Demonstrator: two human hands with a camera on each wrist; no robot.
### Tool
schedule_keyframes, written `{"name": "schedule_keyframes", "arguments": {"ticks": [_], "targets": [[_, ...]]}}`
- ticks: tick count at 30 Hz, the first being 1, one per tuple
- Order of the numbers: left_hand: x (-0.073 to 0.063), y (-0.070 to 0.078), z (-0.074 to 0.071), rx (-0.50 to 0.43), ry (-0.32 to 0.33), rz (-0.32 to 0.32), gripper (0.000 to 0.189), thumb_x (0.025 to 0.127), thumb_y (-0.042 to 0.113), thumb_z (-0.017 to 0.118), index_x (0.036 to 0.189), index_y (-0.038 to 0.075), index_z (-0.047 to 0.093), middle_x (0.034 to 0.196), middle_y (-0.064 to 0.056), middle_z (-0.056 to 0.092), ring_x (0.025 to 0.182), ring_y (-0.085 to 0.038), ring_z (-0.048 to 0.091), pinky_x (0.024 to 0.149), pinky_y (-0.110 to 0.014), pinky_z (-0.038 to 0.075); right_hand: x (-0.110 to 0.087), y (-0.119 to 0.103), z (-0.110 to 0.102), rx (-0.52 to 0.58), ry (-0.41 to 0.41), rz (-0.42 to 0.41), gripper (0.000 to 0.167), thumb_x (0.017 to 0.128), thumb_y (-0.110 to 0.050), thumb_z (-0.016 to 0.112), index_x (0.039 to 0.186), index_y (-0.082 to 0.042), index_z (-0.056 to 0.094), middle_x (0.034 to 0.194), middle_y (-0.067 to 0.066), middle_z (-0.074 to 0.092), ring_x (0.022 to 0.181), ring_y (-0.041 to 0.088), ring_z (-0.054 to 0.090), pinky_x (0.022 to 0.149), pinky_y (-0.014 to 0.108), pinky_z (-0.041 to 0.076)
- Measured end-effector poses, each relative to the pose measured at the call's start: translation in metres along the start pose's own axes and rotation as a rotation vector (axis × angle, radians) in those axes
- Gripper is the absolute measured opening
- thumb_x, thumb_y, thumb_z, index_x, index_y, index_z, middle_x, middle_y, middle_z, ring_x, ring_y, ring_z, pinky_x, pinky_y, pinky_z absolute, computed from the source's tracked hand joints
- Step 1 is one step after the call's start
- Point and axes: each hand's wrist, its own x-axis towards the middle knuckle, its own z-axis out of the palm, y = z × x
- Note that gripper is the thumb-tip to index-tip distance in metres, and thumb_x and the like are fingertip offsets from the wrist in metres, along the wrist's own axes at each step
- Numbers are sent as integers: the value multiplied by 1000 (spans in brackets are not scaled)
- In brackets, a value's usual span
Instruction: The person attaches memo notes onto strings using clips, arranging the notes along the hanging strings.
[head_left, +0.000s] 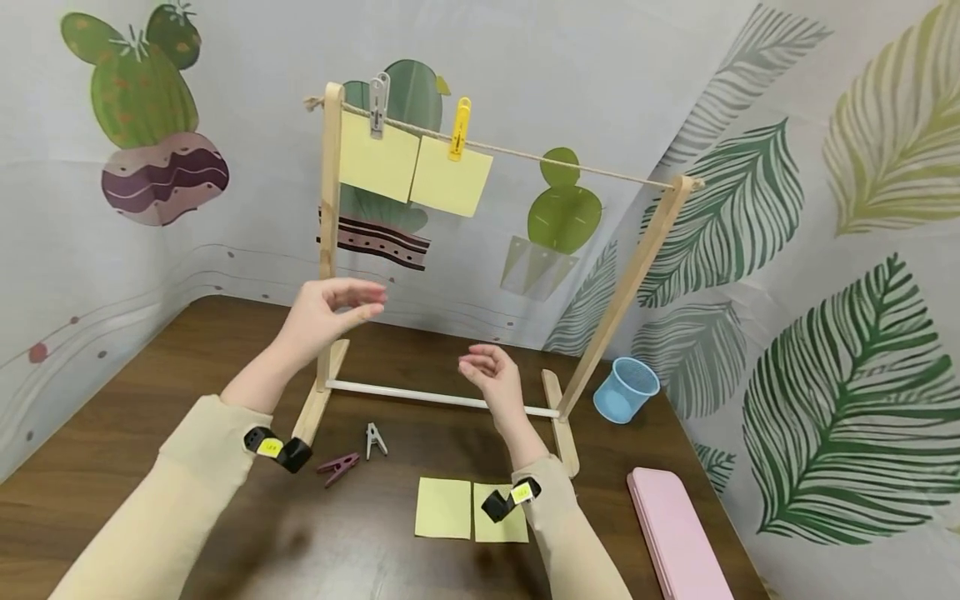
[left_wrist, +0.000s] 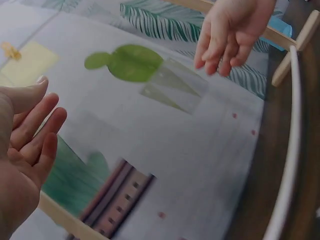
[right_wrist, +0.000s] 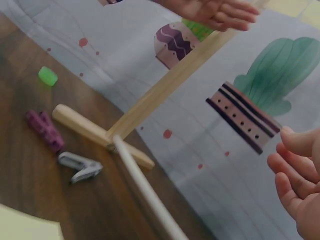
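Observation:
My left hand (head_left: 330,312) is raised before the left post of a wooden drying frame, fingers loosely extended, holding nothing. The right hand (head_left: 495,383) hovers lower, over the white crossbar (head_left: 420,395), its fingers gently bent around nothing. Above them, a grey clothespin (head_left: 378,104) and a yellow clothespin (head_left: 460,129) clip two yellow paper sheets, the left sheet (head_left: 375,165) and the right sheet (head_left: 452,179), to a string (head_left: 570,165). On the table lie a whitish-grey clothespin (head_left: 375,440), a purple clothespin (head_left: 339,468) and two more yellow sheets (head_left: 443,510) side by side.
The right post (head_left: 626,287) leans outward in the head view. A blue mesh cup (head_left: 625,392) and a pink case (head_left: 678,533) stand along the table's right side. A small green object (right_wrist: 48,76) lies near the frame's left foot (right_wrist: 80,125). Printed cloth hangs behind.

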Motion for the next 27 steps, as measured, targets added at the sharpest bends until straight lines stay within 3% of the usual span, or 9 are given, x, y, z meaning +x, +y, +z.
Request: {"name": "schedule_keyframes", "arguments": {"ticks": [6,12,14,19,25,27], "targets": [[-32,-40,6,-86,7,-80,34,91,16,70,120,-1,66,104,15,72,94,3,67,81,-15,53,-25,8,-7,-97,-73,34,33,89,-1,68,120,7,57,112,26,68,89,6,66,81,19,51],[-52,-73,18,-147,-39,-115,36,91,10,69,124,-5,61,108,15,70,98,-2,67,82,-17,54,-48,7,-11,-178,-191,49,39,89,0,68,125,6,56,119,29,64,107,33,64,86,22,51],[-57,-81,22,-141,-62,-120,38,91,8,69,126,-6,59,113,7,71,100,-5,68,82,-18,54,-52,13,-12,-185,-210,36,41,88,-1,69,126,7,55,120,31,62,110,39,62,88,25,52],[-68,-99,30,-66,-159,-142,45,88,8,71,129,-4,58,123,-20,66,107,-10,66,88,-28,54,-55,43,-14,-233,-243,1,46,88,-1,70,130,8,53,121,30,62,111,42,61,92,37,53],[-76,-115,37,1,-334,-107,50,85,6,74,130,-6,56,122,-27,64,114,-42,61,95,-48,51,-59,66,-18,-355,-313,-39,50,85,-8,75,131,1,57,123,19,65,112,35,62,93,43,50],[-79,-120,37,5,-376,-105,52,85,6,74,131,-8,54,123,-27,63,115,-45,59,96,-52,49,-61,67,-19,-384,-349,-50,53,84,-12,77,132,-1,57,126,16,65,114,33,61,93,42,50]]}}
